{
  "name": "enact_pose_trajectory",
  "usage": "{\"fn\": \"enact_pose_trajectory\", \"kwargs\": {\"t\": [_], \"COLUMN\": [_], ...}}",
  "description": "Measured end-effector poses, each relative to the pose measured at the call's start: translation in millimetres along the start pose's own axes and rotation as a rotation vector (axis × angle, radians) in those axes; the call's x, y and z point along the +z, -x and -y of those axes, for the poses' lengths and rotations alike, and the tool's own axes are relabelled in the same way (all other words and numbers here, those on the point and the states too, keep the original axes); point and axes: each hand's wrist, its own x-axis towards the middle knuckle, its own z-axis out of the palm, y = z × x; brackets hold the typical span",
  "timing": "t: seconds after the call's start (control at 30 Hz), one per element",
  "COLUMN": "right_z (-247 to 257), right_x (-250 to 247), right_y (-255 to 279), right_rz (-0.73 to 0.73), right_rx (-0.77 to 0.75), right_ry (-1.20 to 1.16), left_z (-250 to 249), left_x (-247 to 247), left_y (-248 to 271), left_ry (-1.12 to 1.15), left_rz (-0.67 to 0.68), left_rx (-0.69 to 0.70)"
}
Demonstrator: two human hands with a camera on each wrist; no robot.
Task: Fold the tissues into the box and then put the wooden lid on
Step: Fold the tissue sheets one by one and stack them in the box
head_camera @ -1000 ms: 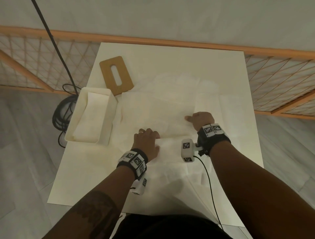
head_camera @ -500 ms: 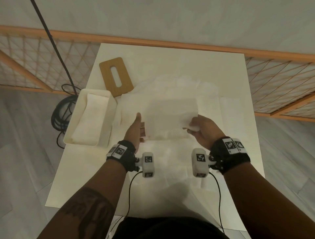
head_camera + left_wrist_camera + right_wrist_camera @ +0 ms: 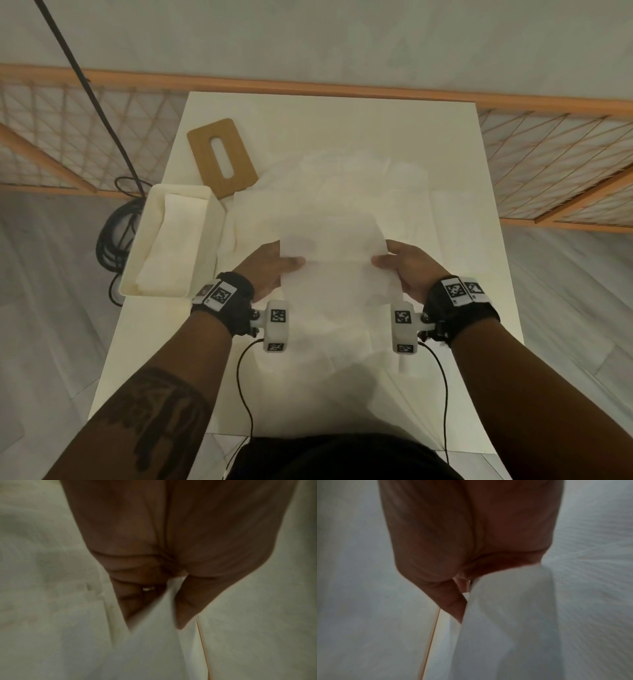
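Note:
A white tissue (image 3: 334, 260) is lifted above the table between both hands. My left hand (image 3: 274, 265) pinches its left edge, thumb on top, and the left wrist view shows the tissue (image 3: 154, 635) between thumb and fingers. My right hand (image 3: 399, 265) pinches the right edge, with the tissue (image 3: 505, 615) folded over its fingers in the right wrist view. The open white box (image 3: 133, 287) stands at the left with folded tissues (image 3: 174, 246) inside. The wooden lid (image 3: 205, 150) with its slot lies flat beyond the box. More spread tissues (image 3: 342, 178) cover the table.
The white table (image 3: 376, 116) stands against an orange wooden lattice fence (image 3: 548, 144). A black cable (image 3: 113, 240) coils on the floor left of the box. Thin cables hang from both wrist cameras near the table's front edge.
Both hands went from pressing flat on the spread tissues to lifting one tissue by its two sides. The hands turned palm-inward and drew nearer to me.

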Motion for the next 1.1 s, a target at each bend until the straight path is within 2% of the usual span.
{"fn": "enact_pose_trajectory", "kwargs": {"t": [0.07,0.2,0.23,0.37,0.47,0.57,0.63,0.7,0.77,0.87,0.97,1.1], "right_z": [-1.1,-4.9,-6.7,-14.0,-21.0,-36.8,-51.6,-62.2,-62.6,-60.8,-59.5,-51.9], "right_x": [-3.9,-4.4,-4.6,-9.3,-13.5,-9.2,-8.1,-7.1,-1.8,5.9,10.6,18.6], "right_y": [2.4,9.3,11.0,19.6,28.7,34.5,32.6,28.9,27.1,18.6,6.9,-0.1], "right_rz": [-0.002,0.006,0.011,0.046,0.071,0.018,-0.062,-0.152,-0.228,-0.308,-0.320,-0.360], "right_rx": [0.003,0.013,0.019,0.071,0.111,0.053,-0.052,-0.125,-0.168,-0.205,-0.195,-0.200], "right_ry": [0.006,0.039,0.044,-0.075,-0.173,0.010,0.251,0.434,0.489,0.535,0.680,1.029], "left_z": [-1.1,-1.6,-0.9,3.5,12.3,24.5,33.9,40.7,45.7,46.6,50.8,56.7], "left_x": [-9.5,-21.2,-20.4,-13.6,-16.0,-15.0,-10.4,-5.8,0.2,9.2,14.1,20.6], "left_y": [4.7,7.1,7.5,20.1,30.3,38.3,36.6,30.6,23.8,15.6,6.8,0.8], "left_ry": [-0.087,-0.477,-0.515,-0.402,-0.184,-0.005,-0.053,-0.341,-0.593,-0.683,-0.802,-1.066], "left_rz": [0.054,0.030,0.026,0.095,0.210,0.304,0.261,0.130,-0.002,-0.147,-0.185,-0.176], "left_rx": [0.033,0.114,0.113,0.067,-0.010,-0.074,-0.062,0.047,0.144,0.211,0.220,0.260]}}
